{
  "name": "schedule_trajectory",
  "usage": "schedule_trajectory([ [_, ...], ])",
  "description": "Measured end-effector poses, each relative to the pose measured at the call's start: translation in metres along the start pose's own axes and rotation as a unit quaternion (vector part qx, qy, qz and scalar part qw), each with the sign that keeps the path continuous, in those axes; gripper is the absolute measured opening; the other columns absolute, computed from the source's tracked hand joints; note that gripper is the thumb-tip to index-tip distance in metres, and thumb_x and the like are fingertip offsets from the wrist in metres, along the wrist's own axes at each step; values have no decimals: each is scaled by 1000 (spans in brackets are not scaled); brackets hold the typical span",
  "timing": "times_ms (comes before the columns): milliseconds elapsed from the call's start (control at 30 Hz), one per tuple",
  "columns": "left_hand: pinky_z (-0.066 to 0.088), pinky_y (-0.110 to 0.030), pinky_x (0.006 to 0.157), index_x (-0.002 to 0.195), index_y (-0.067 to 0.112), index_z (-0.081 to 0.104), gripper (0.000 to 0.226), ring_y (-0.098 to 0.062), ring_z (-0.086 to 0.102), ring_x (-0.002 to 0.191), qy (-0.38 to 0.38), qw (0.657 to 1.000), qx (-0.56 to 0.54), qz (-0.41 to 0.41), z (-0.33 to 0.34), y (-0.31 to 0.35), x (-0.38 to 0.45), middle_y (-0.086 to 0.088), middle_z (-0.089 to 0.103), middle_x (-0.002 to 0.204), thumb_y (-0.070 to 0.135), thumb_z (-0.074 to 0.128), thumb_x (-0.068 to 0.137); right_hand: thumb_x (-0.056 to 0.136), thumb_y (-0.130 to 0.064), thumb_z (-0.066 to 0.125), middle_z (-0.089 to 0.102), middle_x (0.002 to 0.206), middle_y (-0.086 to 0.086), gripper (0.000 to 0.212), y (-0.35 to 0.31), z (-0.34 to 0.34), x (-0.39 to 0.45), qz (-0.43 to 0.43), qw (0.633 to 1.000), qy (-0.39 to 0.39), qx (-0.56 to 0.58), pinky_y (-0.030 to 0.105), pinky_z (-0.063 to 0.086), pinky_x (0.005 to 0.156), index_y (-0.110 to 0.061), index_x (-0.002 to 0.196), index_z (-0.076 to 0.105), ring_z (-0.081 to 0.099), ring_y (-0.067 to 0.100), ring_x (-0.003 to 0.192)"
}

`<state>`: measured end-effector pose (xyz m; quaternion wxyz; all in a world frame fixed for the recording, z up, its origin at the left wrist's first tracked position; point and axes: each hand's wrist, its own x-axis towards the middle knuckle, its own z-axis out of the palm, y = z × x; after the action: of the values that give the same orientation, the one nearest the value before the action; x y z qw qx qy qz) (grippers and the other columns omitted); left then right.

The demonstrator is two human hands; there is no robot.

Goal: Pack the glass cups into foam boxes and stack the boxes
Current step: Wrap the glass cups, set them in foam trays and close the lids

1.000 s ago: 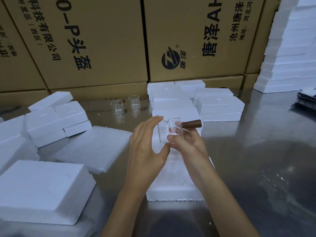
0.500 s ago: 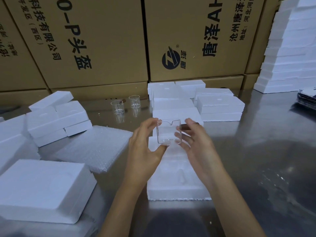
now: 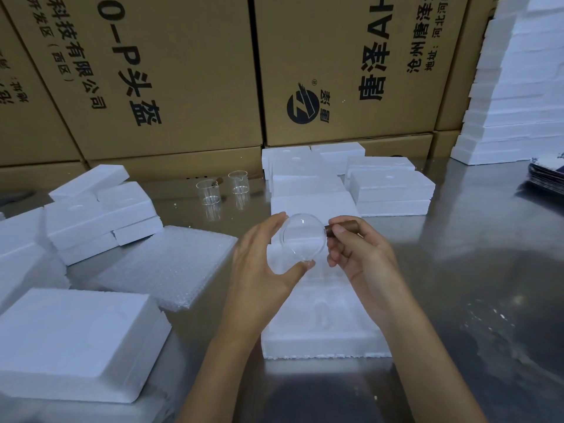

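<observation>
Glass cup (image 3: 300, 239) tipped, mouth toward camera; wooden handle (image 3: 338, 228) pointing right.

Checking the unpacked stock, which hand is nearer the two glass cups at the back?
Left. The left hand is just in front of the two glass cups; the right hand is farther right.

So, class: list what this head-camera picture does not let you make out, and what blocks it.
- Open foam box: its moulded recesses, partly covered by both forearms.
- Glass cup: the rim's far-left edge, behind the left hand.
- Wooden handle: its far end, under the right hand.
- Dark stack: cut off by the right edge.
</observation>
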<state>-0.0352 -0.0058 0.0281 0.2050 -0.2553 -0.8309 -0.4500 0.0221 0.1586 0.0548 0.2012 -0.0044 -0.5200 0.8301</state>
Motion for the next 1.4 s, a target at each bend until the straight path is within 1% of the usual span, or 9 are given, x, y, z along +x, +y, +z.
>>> schedule_trajectory([
  [267, 25, -14, 98, 139, 64, 34, 79, 19, 27, 129, 30, 999, 15, 4, -1, 1, -1, 44, 33, 136, 36, 82, 82, 95, 2, 54, 64, 80, 8, 13, 2, 1, 0, -11, 999, -34, 2, 29, 50, 61, -3, 99, 65, 56, 19, 66],
  [400, 29, -13, 98, 139, 60, 39, 76, 13, 35, 129, 19, 1000, -22, -12, -2, 3, -1, 36, 41, 139, 36, 82, 82, 95, -1, 56, 63, 76, 8, 11, 2, 1, 0, -15, 999, -22, -18, 29, 50, 61, -5, 97, 66, 54, 21, 64],
  [500, 39, -17, 98, 135, 56, 50, 64, 10, 47, 125, 2, 991, -120, -52, -4, 10, -1, 34, 55, 130, 45, 80, 80, 95, -6, 61, 65, 74, 7, 7, 0, -1, -1, -53, 991, 16, -123, 27, 51, 61, -6, 95, 68, 55, 19, 63],
  [633, 50, -28, 101, 126, 35, 65, 45, -1, 61, 117, 38, 968, -232, -87, -7, 20, 0, 18, 69, 119, 43, 77, 83, 94, -12, 66, 62, 64, -6, 8, 6, 2, -1, -76, 967, 4, -244, 17, 44, 57, -4, 93, 69, 53, 5, 56],
  [733, 51, -24, 97, 116, 31, 66, 41, 0, 64, 109, 69, 960, -249, -109, -4, 23, -2, 17, 71, 109, 47, 78, 80, 95, -16, 65, 60, 65, -5, 12, 12, 4, -1, -69, 953, 7, -296, 16, 40, 59, -6, 90, 70, 49, 4, 59],
  [833, 51, -26, 97, 120, 37, 60, 54, -4, 61, 114, 46, 971, -212, -99, -2, 24, -4, 17, 67, 113, 54, 81, 73, 100, -26, 57, 52, 56, -12, 25, 14, 2, 1, -48, 942, 31, -330, 12, 34, 52, -12, 85, 70, 43, 2, 52],
  [967, 49, -34, 99, 127, 45, 50, 64, -10, 55, 118, 29, 989, -137, -44, 1, 24, -6, 21, 57, 120, 45, 85, 74, 102, -39, 50, 43, 53, -9, 41, 11, -3, 3, 14, 947, 60, -317, 13, 31, 45, -13, 78, 71, 35, 4, 42],
  [1133, 50, -42, 98, 126, 35, 54, 60, -18, 56, 114, 57, 989, -136, -26, 1, 23, -5, 15, 57, 115, 32, 87, 76, 103, -40, 49, 40, 48, -13, 44, 11, -1, 2, 49, 954, 26, -293, 13, 28, 44, -11, 80, 71, 35, 3, 41],
  [1400, 42, -20, 104, 137, 41, 46, 61, -4, 49, 132, 27, 991, -127, -18, -2, 15, -2, 25, 55, 136, 17, 75, 89, 107, -27, 41, 45, 64, 2, 35, 6, 0, -2, 125, 980, -94, -125, 24, 31, 47, -7, 99, 69, 32, 13, 53],
])
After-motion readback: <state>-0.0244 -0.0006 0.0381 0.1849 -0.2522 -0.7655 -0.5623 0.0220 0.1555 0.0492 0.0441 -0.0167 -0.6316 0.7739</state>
